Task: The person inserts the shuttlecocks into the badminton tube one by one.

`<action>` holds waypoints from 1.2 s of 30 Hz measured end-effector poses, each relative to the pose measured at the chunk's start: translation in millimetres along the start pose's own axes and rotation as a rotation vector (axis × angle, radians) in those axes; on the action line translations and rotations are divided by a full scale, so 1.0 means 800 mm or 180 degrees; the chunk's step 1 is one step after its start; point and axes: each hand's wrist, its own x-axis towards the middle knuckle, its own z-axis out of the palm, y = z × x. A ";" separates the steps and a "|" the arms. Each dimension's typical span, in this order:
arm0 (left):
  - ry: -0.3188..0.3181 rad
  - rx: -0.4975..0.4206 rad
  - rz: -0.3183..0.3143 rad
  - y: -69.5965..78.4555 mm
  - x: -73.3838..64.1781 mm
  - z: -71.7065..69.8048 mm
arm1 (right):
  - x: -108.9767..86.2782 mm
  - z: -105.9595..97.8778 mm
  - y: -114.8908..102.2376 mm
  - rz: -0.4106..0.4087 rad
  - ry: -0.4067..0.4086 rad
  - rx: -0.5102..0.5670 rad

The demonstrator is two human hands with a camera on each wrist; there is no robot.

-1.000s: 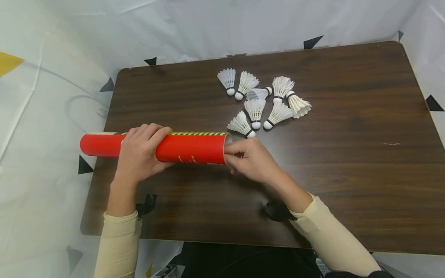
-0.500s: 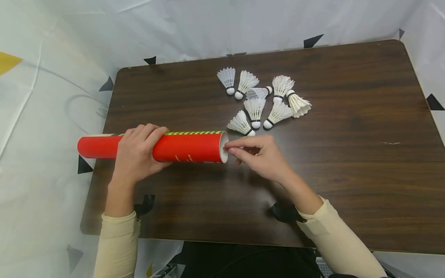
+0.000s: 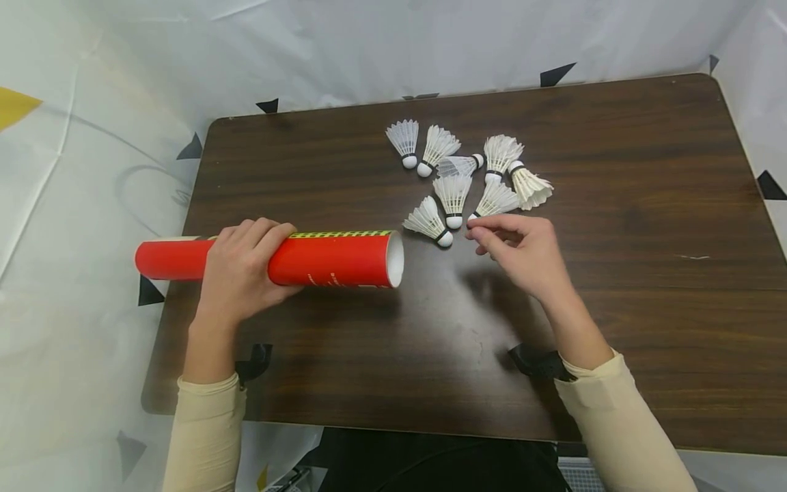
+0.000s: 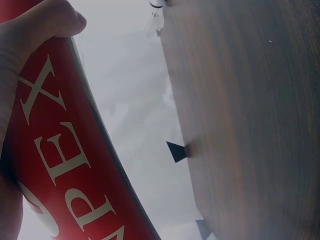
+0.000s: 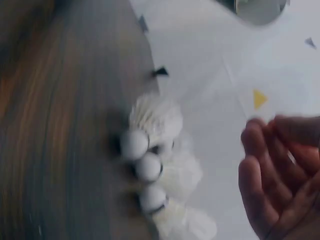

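My left hand grips a red cardboard shuttlecock tube around its middle, the tube lying almost level above the table. Its right end is uncapped and shows a pale inside wall. In the left wrist view, large pale letters run along the tube beside my thumb. My right hand hovers just in front of the shuttlecocks, fingers loosely bent with nothing visible in them. Closest to its fingertips lies a feather shuttlecock, its cork partly hidden. Left of that are another shuttlecock and a tilted one.
Behind these, several more shuttlecocks lie in a loose cluster, among them a plastic one and a yellowish one. The brown wooden table extends to the right. White sheeting encloses its back and sides.
My right hand has come out of the tube's mouth and moved right, toward the shuttlecocks. The left hand and tube have shifted only slightly left.
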 end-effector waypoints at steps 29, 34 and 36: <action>0.0002 -0.0013 -0.0010 -0.002 0.000 0.002 | 0.039 -0.024 0.067 0.0463 0.0492 -0.1890; -0.0008 -0.0016 -0.0014 -0.002 -0.001 0.003 | 0.039 -0.022 0.071 0.0491 0.0498 -0.1789; -0.0011 -0.0015 -0.0019 -0.002 -0.001 0.003 | 0.038 -0.022 0.072 0.0505 0.0479 -0.1749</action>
